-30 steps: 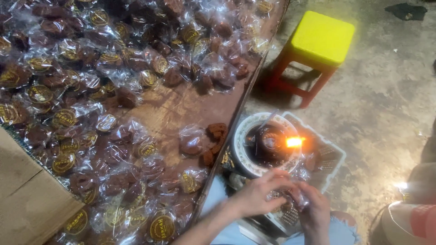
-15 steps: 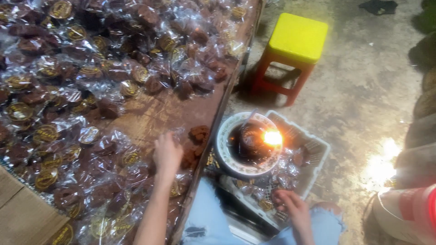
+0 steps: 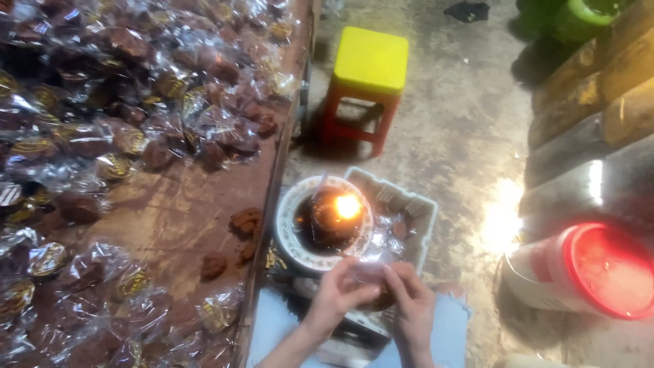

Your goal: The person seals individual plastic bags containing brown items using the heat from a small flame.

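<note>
Left hand (image 3: 337,294) back from table, joining right hand (image 3: 412,307) on clear wrapper (image 3: 371,272)

hands (image 3: 373,300) pinching clear wrapper (image 3: 371,271), candle flame (image 3: 348,206)

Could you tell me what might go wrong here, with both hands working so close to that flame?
The left hand and right hand pinch a clear wrapper just below the flame, so fingers could burn or the plastic could melt too far. The bowl sits beside the table edge; a bump might tip it.
</note>
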